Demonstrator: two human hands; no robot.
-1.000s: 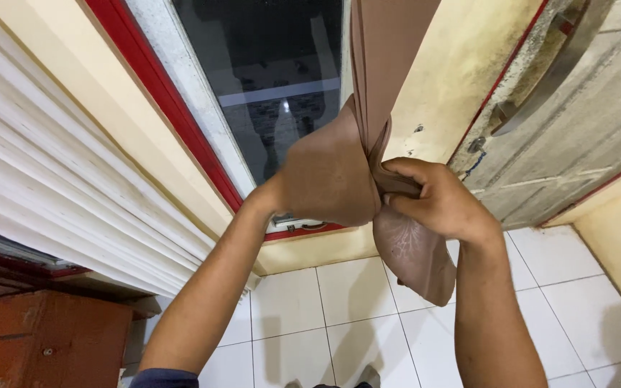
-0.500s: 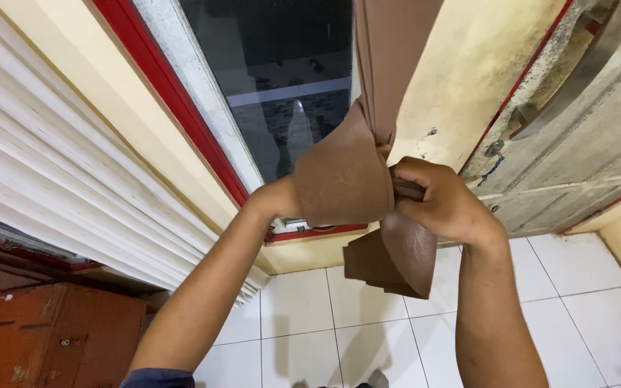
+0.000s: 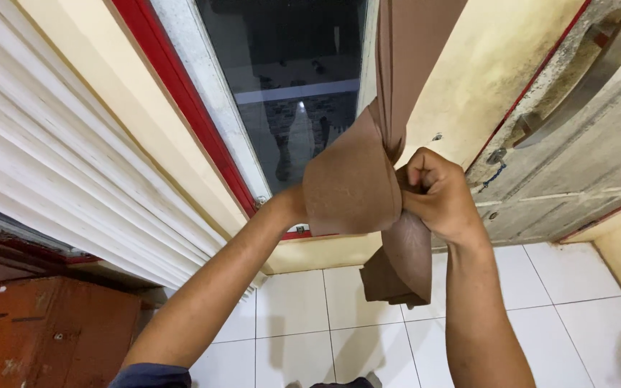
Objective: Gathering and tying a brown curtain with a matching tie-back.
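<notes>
since a second ago the right hand (image 3: 440,195) has curled tighter and risen, and the loose tail below now hangs folded instead of fanned. right hand is fisted on the bunched brown curtain (image 3: 353,190) at the knot. left hand is hidden behind the wrapped loop, so its grip can't be told. the cloth looks soft, light and limp, best held at the gathered neck. beyond are the white tiled floor (image 3: 303,316), the dark window (image 3: 289,79) and a grey door (image 3: 583,151).
</notes>
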